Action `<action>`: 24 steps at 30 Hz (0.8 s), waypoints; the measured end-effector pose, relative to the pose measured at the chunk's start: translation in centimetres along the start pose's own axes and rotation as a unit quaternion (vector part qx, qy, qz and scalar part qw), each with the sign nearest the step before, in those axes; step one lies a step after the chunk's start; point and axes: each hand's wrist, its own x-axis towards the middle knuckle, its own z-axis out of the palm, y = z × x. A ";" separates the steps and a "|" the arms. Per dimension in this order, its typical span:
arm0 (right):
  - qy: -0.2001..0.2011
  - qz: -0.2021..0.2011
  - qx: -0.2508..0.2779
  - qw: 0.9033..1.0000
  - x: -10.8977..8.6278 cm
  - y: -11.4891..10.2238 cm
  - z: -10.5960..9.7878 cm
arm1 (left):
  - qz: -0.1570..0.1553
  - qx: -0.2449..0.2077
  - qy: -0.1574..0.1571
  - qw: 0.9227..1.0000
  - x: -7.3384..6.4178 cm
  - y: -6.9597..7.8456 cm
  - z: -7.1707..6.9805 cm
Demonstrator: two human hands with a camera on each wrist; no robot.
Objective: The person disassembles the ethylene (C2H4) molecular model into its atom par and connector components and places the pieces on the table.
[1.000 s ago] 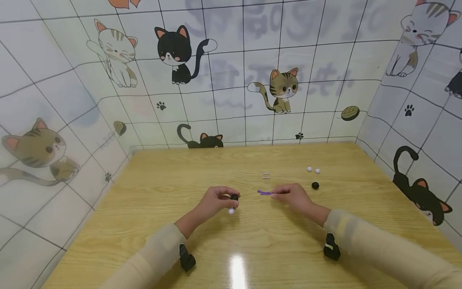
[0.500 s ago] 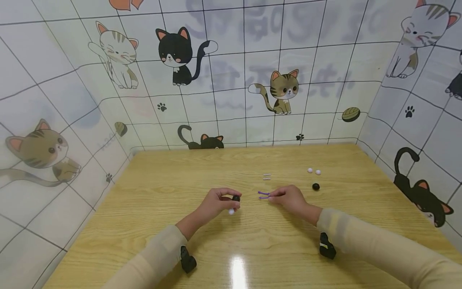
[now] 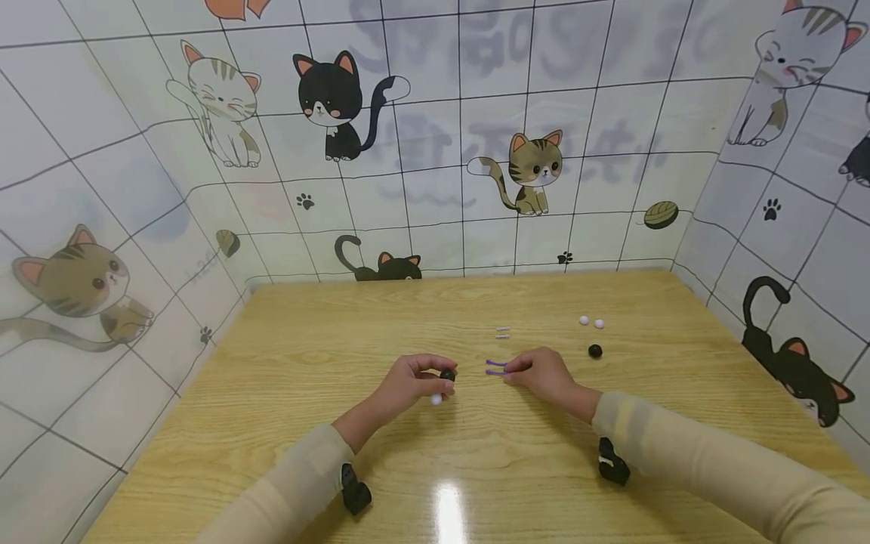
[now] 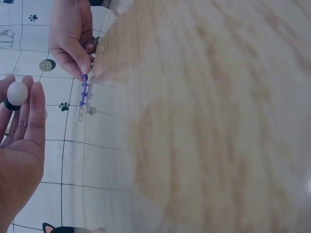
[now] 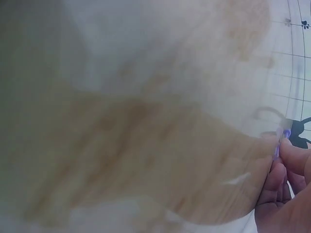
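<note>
1. Black ball [image 3: 447, 375]: held between the thumb and fingers of the left hand [image 3: 411, 379], which are clamped on it. It looks hard, smooth and light, so it may roll in a loose grip; opposite sides seem the best hold.
2. White ball [image 4: 17, 93]: right against the black ball at the same fingers; whether the two are joined, I cannot tell. Probably light, stiff and a little slippery too.
3. Purple rods [image 3: 495, 372]: thin and knobbed, their near ends pinched in the fingers of the right hand [image 3: 547, 373], free ends pointing toward the left fingers. They look light and slightly bendy; an end pinch suits them, while squeezing mid-length could bow them.
4. Pale rods [image 3: 502, 336]: two, side by side on the table [image 3: 326, 325], just beyond the right fingers.
5. Loose black ball [image 3: 595, 351]: on the table, right of the right fingers.
6. Loose white balls [image 3: 599, 324]: a pair, farther out past that loose ball.
</note>
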 end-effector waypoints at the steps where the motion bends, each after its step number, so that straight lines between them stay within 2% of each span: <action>1: -0.001 -0.004 -0.004 1.000 0.0 0.0 0.0 | 0.001 -0.003 -0.002 1.000 0.0 -0.1 0.0; 7: -0.008 -0.013 -0.015 1.000 0.1 -0.1 -0.1 | 0.009 -0.004 -0.008 1.000 0.1 -0.3 0.1; 14: -0.010 -0.006 -0.018 1.000 -0.1 -0.3 -0.1 | 0.006 0.027 0.005 1.000 0.1 -0.3 0.2; 19: -0.010 -0.001 -0.019 1.000 -0.1 -0.3 -0.2 | 0.010 0.011 0.017 1.000 0.2 -0.4 0.3; 24: -0.011 -0.002 -0.012 1.000 0.0 -0.1 -0.1 | 0.007 0.001 0.017 1.000 0.2 -0.4 0.3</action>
